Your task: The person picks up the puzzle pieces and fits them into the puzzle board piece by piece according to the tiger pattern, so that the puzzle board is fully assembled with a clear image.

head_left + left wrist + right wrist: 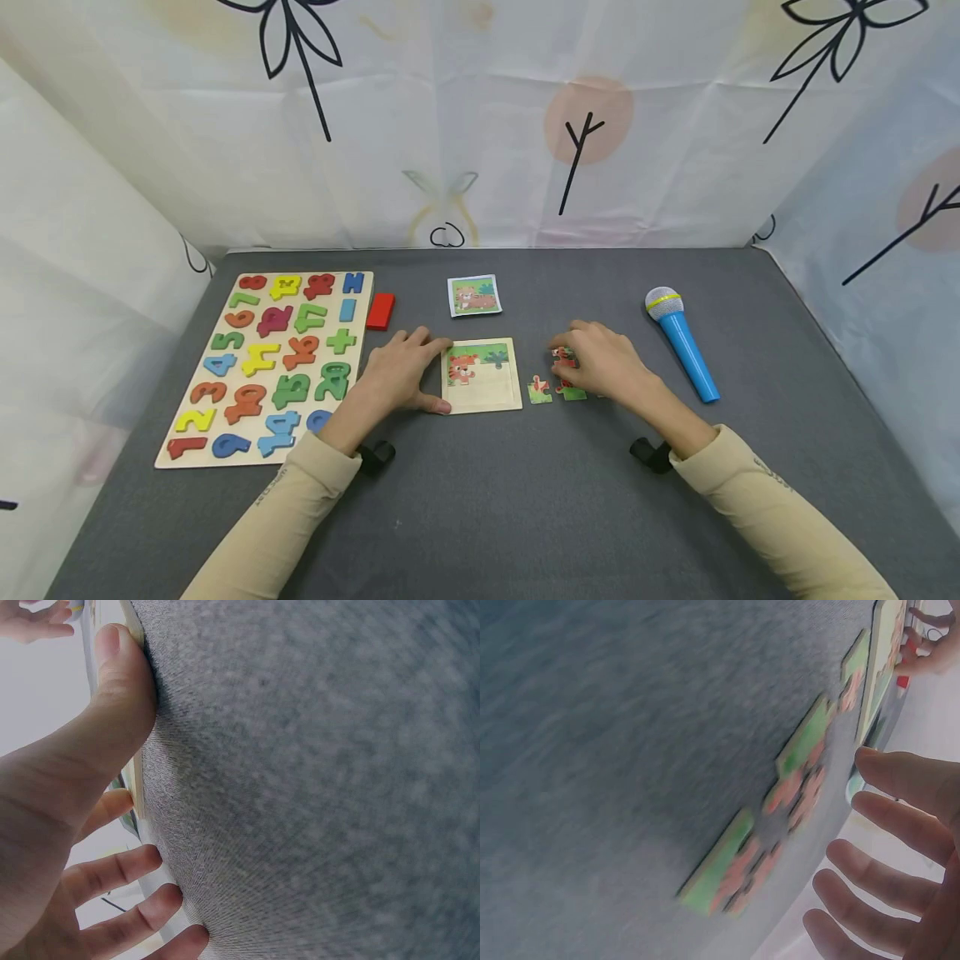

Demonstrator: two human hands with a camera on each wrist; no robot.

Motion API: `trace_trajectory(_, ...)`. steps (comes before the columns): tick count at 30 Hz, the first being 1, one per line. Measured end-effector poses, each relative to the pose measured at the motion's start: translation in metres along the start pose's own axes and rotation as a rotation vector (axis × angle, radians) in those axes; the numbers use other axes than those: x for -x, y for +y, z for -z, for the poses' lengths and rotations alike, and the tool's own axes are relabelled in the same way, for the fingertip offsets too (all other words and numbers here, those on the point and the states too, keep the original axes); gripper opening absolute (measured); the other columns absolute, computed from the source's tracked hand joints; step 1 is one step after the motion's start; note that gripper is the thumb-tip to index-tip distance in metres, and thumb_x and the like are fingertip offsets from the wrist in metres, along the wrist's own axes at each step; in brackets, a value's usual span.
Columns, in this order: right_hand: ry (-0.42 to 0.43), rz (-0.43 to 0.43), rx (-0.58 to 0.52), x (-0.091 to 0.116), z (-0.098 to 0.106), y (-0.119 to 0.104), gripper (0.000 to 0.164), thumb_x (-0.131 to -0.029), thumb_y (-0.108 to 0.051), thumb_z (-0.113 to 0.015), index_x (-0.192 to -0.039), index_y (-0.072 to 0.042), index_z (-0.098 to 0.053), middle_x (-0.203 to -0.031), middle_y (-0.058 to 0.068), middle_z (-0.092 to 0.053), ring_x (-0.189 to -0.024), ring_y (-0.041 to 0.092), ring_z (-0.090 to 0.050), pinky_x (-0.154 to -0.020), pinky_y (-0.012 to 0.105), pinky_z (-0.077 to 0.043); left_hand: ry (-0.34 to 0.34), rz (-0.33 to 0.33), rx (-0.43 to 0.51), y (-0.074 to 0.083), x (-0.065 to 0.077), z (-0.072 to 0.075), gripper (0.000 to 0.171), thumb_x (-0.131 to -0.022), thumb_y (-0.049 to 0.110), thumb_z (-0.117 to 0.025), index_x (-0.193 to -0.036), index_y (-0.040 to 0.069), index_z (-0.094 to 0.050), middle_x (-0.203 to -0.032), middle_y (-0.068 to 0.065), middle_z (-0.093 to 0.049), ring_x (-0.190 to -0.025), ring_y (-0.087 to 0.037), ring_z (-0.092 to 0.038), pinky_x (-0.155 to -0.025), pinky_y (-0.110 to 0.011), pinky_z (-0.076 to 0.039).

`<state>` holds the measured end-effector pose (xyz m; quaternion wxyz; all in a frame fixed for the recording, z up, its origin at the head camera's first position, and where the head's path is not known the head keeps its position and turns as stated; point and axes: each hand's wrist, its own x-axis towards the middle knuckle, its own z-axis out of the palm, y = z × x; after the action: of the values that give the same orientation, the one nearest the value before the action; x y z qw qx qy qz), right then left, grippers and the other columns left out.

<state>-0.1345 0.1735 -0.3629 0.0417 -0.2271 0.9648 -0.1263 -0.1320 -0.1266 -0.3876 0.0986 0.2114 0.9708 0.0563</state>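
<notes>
A shallow wooden puzzle board (480,398) lies on the dark table, with tiger and greenery pieces fitted along its top and left. My left hand (401,367) rests at the board's left edge, thumb by the near corner and index finger by the far one. Its other fingers are spread loosely in the left wrist view. To the board's right lies a loose puzzle piece (539,390). My right hand (600,357) hovers over more puzzle pieces (574,393), partly covering them in the head view. In the right wrist view its fingers (892,825) are apart, above the pieces, with nothing between them.
A wooden number board (258,367) with colourful numerals lies at the left, a red block (380,312) beside it. Behind the puzzle board is a small picture card (475,296). A blue toy microphone (686,346) lies right of my right hand. Printed curtains (480,125) hang behind.
</notes>
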Motion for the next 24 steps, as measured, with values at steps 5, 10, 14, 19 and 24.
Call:
trace_trajectory(5,0.001,-0.008,-0.001,0.004,0.0,0.006,0.03,-0.089,-0.021,-0.079,-0.116,-0.01,-0.077,-0.105,0.011,-0.07,-0.077,0.021,-0.056,-0.05,0.028,-0.042,0.002,0.001,0.004,0.0,0.001,0.001,0.099,-0.069,0.061,-0.088,-0.15,0.018,-0.051,-0.135,-0.013,-0.056,-0.111,-0.032,-0.054,-0.08,-0.051,-0.056)
trace_trajectory(10,-0.017,-0.026,0.006,0.005,-0.002,0.008,0.031,-0.088,-0.021,-0.079,-0.117,-0.011,-0.077,-0.109,0.012,-0.071,-0.084,0.025,-0.061,-0.052,0.031,-0.045,0.003,-0.003,0.0,0.0,0.001,0.001,0.099,-0.069,0.061,-0.087,-0.15,0.017,-0.051,-0.134,-0.013,-0.056,-0.109,-0.031,-0.054,-0.079,-0.05,-0.056)
trace_trajectory(14,-0.021,-0.025,0.01,0.003,-0.005,0.01,0.031,-0.089,-0.021,-0.079,-0.117,-0.01,-0.077,-0.112,0.014,-0.072,-0.088,0.028,-0.064,-0.055,0.035,-0.05,0.003,-0.004,-0.002,0.0,0.001,0.001,0.099,-0.069,0.061,-0.088,-0.15,0.018,-0.051,-0.134,-0.013,-0.056,-0.109,-0.031,-0.054,-0.079,-0.05,-0.056)
trace_trajectory(19,-0.01,-0.019,-0.003,-0.001,-0.008,0.011,0.029,-0.09,-0.021,-0.078,-0.117,-0.01,-0.077,-0.107,0.014,-0.071,-0.078,0.023,-0.059,-0.053,0.033,-0.046,0.001,0.001,-0.004,0.0,0.001,0.0,0.099,-0.069,0.062,-0.087,-0.15,0.018,-0.051,-0.134,-0.013,-0.056,-0.109,-0.031,-0.054,-0.079,-0.05,-0.056)
trace_trajectory(24,-0.017,-0.023,-0.021,-0.004,-0.009,0.012,0.028,-0.09,-0.021,-0.077,-0.116,-0.009,-0.077,-0.107,0.013,-0.07,-0.078,0.022,-0.06,-0.053,0.032,-0.045,-0.005,0.004,-0.003,-0.001,0.0,0.0,0.099,-0.069,0.062,-0.087,-0.151,0.018,-0.051,-0.134,-0.012,-0.056,-0.107,-0.03,-0.054,-0.078,-0.048,-0.055)
